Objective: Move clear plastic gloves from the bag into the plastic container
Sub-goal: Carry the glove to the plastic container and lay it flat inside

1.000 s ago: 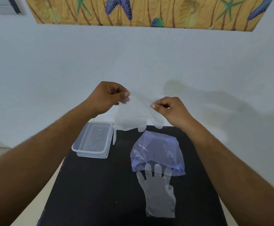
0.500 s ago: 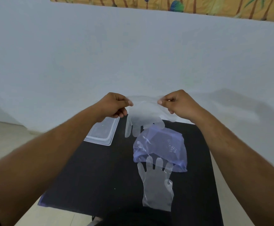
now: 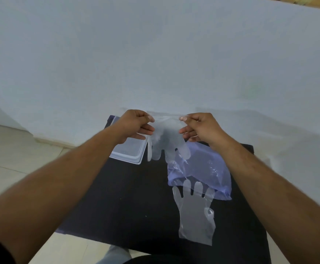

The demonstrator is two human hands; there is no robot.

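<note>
A clear plastic glove [image 3: 166, 138] hangs fingers-down in the air, stretched by its cuff between both hands. My left hand [image 3: 134, 124] pinches the cuff's left corner and my right hand [image 3: 199, 126] pinches the right corner. Under the glove's fingers lies the bluish-purple plastic bag [image 3: 203, 168] on the black table [image 3: 117, 202]. A second clear glove [image 3: 195, 212] lies flat in front of the bag, its fingertips tucked under the bag's edge. The clear plastic container [image 3: 128, 151] sits at the table's far left, partly hidden by my left hand.
A pale wall [image 3: 155, 63] rises right behind the table's far edge. Light floor tiles [image 3: 12, 149] show to the left of the table. Dark clothing and a knee [image 3: 115, 254] appear below the table's near edge.
Both hands with the held glove have come lower over the table, and the glove now hangs spread flat between them. The camera has tilted down, so the patterned curtain has left the view.
</note>
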